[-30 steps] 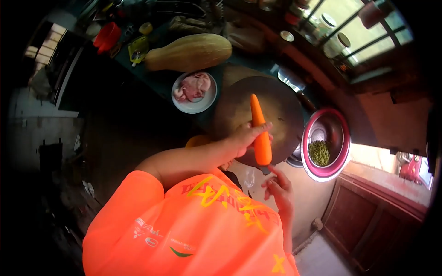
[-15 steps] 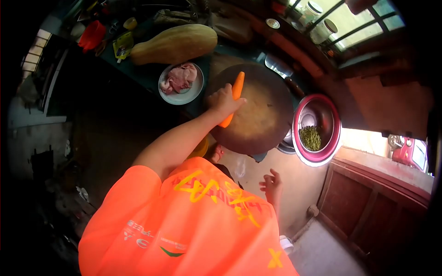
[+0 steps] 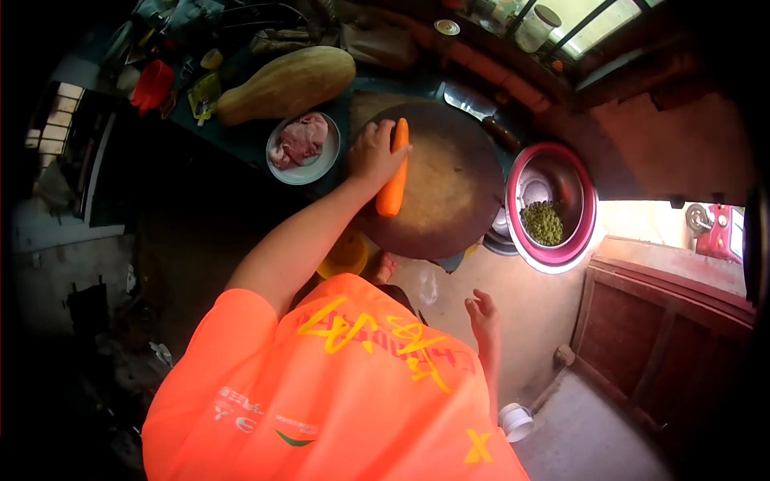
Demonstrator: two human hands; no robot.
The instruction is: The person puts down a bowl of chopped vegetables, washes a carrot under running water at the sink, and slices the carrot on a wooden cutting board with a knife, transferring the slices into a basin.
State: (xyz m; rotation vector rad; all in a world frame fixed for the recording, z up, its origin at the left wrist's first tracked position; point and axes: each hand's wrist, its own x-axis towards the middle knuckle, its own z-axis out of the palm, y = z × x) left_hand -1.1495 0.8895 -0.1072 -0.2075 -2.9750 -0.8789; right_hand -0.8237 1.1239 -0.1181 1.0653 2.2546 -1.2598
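Note:
An orange carrot [image 3: 391, 180] lies lengthwise over the left part of a round wooden chopping board [image 3: 449, 184]. My left hand [image 3: 375, 156] is closed around the carrot from its left side, near the upper half. Off the board's lower right, over the floor, hangs my right hand [image 3: 483, 313], its fingers loosely bent and apart with nothing in them. Behind the board rests a cleaver [image 3: 469, 102], its broad blade shiny and its handle dark. Raw meat [image 3: 301, 139] sits on a white plate [image 3: 298, 173] left of the board.
A metal bowl [image 3: 571, 188] with green bits in it stands inside a pink basin [image 3: 592, 196] to the right. Behind the plate lies a large pale squash [image 3: 289, 84]. Red scoop-like plastic [image 3: 151, 84] is at the far left, and a yellow bucket [image 3: 343, 255] below the board.
The carrot has turned a little upright in my left hand and shifted slightly left. My right hand has risen slightly, its fingers more bent. The whole view has shifted a little.

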